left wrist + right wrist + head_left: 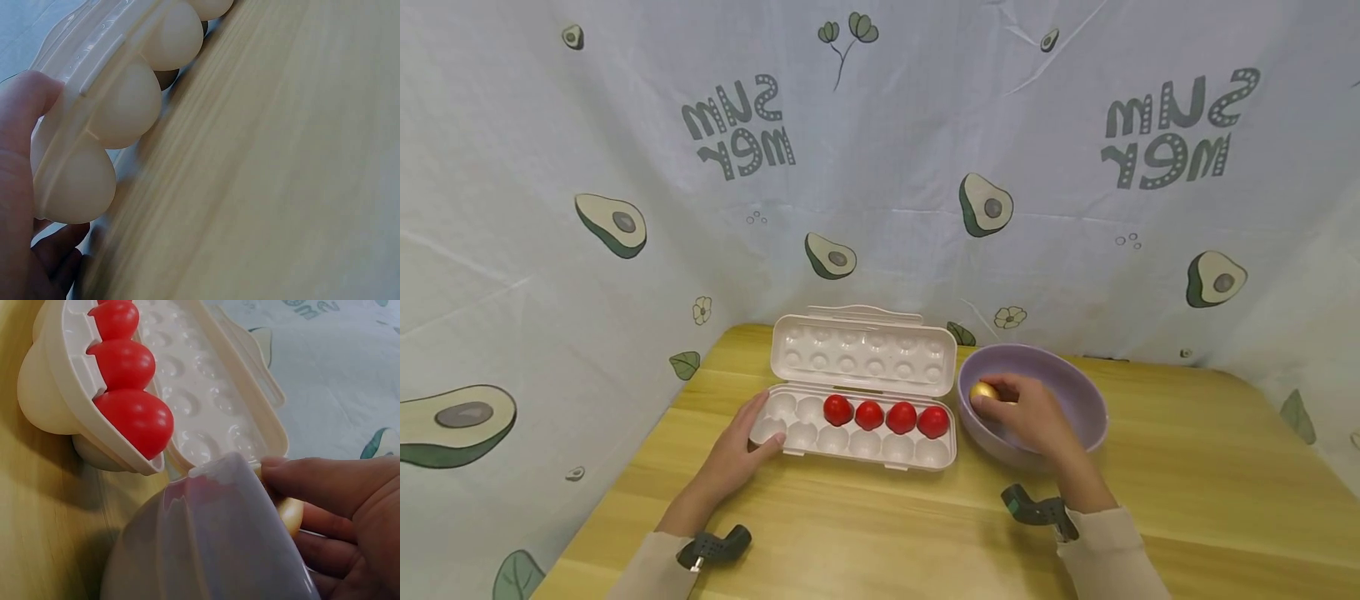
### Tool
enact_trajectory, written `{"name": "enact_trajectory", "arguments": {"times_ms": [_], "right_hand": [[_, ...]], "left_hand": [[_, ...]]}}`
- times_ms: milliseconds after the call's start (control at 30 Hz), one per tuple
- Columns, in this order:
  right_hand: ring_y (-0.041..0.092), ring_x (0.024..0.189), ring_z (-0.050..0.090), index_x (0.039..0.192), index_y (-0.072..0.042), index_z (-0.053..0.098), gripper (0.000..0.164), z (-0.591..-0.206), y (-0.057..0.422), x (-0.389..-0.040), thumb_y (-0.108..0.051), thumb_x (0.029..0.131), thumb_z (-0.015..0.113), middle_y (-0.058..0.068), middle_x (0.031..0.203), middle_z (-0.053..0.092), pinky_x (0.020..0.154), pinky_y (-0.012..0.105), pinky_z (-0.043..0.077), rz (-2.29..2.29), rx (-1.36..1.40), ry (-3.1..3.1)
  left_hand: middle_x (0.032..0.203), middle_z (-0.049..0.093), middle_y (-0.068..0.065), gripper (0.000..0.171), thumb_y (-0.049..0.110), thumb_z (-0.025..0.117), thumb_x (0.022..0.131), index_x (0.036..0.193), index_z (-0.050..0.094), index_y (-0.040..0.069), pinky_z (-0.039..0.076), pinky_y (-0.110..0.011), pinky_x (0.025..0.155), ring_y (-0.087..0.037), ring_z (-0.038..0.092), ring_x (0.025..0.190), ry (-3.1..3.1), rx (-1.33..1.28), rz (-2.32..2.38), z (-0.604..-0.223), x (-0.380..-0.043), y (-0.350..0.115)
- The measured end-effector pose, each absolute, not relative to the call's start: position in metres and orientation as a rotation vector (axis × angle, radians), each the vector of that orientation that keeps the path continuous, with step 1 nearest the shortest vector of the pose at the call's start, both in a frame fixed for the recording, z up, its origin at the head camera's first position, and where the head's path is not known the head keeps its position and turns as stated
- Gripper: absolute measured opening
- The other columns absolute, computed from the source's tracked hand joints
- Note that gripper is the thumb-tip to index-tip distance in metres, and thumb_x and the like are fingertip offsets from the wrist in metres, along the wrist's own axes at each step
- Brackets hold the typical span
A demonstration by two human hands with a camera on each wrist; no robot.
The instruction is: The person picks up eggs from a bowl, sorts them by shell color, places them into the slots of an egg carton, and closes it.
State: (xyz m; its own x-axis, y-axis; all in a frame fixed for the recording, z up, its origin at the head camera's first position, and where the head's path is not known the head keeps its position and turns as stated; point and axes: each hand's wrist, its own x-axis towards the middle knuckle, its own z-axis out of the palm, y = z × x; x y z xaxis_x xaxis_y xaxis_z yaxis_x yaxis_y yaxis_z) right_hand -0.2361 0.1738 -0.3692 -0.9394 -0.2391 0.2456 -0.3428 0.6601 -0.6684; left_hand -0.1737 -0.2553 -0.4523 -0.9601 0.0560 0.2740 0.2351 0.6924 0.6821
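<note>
A pale plastic egg carton [865, 442] lies with its lid [865, 354] raised at the back. Several red eggs [902, 417] sit side by side in its back row, towards the right end; the front row holds none. My left hand [741, 446] grips the carton's left end, thumb over the front rim and fingers around the side. Inside the purple bowl [1075, 396], my right hand [1030, 412] pinches a golden egg [982, 392] near the bowl's left wall. In the right wrist view the bowl wall hides part of this golden egg [291, 515].
The bowl stands directly right of the carton on a wooden table [865, 533]. Behind the table hangs a white cloth [895, 167] printed with avocados. Dark camera mounts [718, 546] are strapped to both wrists.
</note>
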Motion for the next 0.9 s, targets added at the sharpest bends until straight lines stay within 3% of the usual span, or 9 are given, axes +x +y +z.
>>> {"name": "enact_trajectory", "arguments": {"times_ms": [267, 533, 900], "right_hand": [[0.028, 0.105, 0.064, 0.121, -0.009, 0.065, 0.045, -0.368, 0.171, -0.235, -0.034, 0.085, 0.074, 0.009, 0.114, 0.068, 0.088, 0.043, 0.053, 1.24, 0.441, -2.706], [0.026, 0.101, 0.066, 0.122, -0.007, 0.064, 0.042, -0.364, 0.167, -0.233, -0.028, 0.086, 0.074, 0.011, 0.115, 0.067, 0.079, 0.022, 0.055, 1.358, 0.468, -2.611], [0.028, 0.102, 0.065, 0.121, -0.003, 0.064, 0.042, -0.358, 0.154, -0.227, -0.023, 0.086, 0.074, 0.015, 0.115, 0.066, 0.08, 0.025, 0.056, 1.503, 0.542, -2.537]], "left_hand": [[0.154, 0.029, -0.019, 0.08, 0.038, 0.064, 0.09, 0.152, 0.025, 0.007, 0.023, -0.062, 0.11, -0.041, 0.029, 0.139, -2.672, -0.238, -1.128, -0.452, -0.175, -0.254], [0.154, 0.028, -0.02, 0.08, 0.039, 0.063, 0.091, 0.152, 0.025, 0.006, 0.023, -0.063, 0.109, -0.043, 0.029, 0.138, -2.68, -0.228, -1.117, -0.453, -0.173, -0.255], [0.153, 0.029, -0.02, 0.079, 0.038, 0.063, 0.091, 0.152, 0.025, 0.006, 0.023, -0.062, 0.109, -0.043, 0.029, 0.138, -2.673, -0.235, -1.122, -0.452, -0.173, -0.254]]}}
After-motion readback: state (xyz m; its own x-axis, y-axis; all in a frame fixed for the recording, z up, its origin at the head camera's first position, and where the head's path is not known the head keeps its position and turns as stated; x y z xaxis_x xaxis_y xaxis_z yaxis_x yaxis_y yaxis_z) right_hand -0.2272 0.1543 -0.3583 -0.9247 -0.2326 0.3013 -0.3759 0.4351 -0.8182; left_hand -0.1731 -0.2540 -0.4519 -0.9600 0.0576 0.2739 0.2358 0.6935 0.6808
